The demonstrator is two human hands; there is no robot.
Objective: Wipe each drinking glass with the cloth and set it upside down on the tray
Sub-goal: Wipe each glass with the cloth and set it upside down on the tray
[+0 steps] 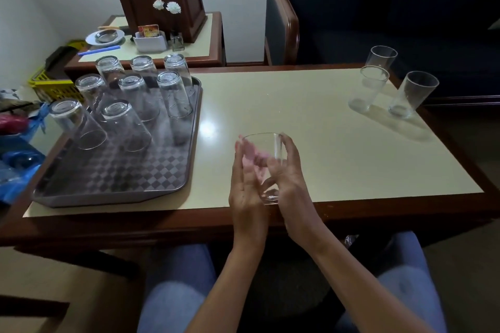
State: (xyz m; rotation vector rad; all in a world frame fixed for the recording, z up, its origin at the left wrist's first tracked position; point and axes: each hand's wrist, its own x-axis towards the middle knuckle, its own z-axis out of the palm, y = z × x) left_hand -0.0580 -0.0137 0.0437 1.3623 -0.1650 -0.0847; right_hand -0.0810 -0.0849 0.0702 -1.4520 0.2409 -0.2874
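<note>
step: wiping glass [273, 149], held tilted above surface [324, 143] near its front edge | right hand [289, 178] fingers curl round it | left hand [244, 197] fingers straight, together, against it; pink blur there, cloth unconfirmed | advice: rotate fully, grip firm, then invert onto tray [108, 193]

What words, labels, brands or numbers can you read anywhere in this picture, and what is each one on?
No text here is legible.
The card in the white holder on the side table: red and yellow print, too blurred to read.
The held glass, the tray and the glasses on the tray: no lettering visible.
</note>
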